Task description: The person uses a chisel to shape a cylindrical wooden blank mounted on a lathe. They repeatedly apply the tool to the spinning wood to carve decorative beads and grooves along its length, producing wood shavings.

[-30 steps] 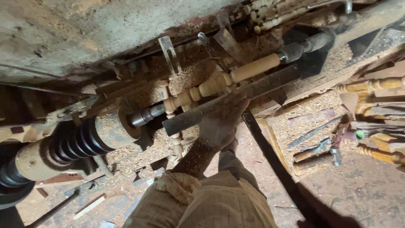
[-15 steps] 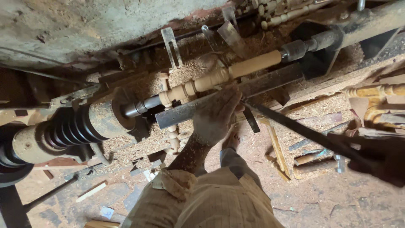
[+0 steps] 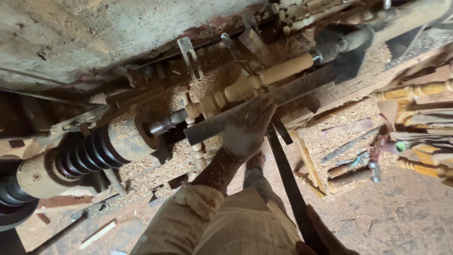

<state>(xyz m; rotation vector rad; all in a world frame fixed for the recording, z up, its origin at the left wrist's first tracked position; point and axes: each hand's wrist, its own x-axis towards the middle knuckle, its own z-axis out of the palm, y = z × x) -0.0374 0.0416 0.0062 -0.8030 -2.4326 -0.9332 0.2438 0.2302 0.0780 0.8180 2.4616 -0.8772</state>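
A pale wooden spindle (image 3: 283, 70), partly turned into beads and rings, is mounted across a wood lathe. Just below it runs a dark metal tool rest bar (image 3: 207, 130). My left hand (image 3: 247, 127), dusted with sawdust, lies over the bar and presses down the front end of a long dark chisel (image 3: 285, 174). The chisel's tip is hidden under that hand. My right hand (image 3: 323, 238) grips the chisel's handle end at the bottom edge, only partly in view.
A stepped, grooved pulley (image 3: 89, 151) sits at the lathe's left end. Sawdust covers the bed and floor. Finished turned spindles (image 3: 415, 89) lie at the right. Loose chisels (image 3: 349, 165) rest in a shallow wooden tray. A rough wall (image 3: 94, 38) rises behind.
The chisel's handle had swung out to the right half a second ago; it now points back down toward me. My left hand stays on the tool rest.
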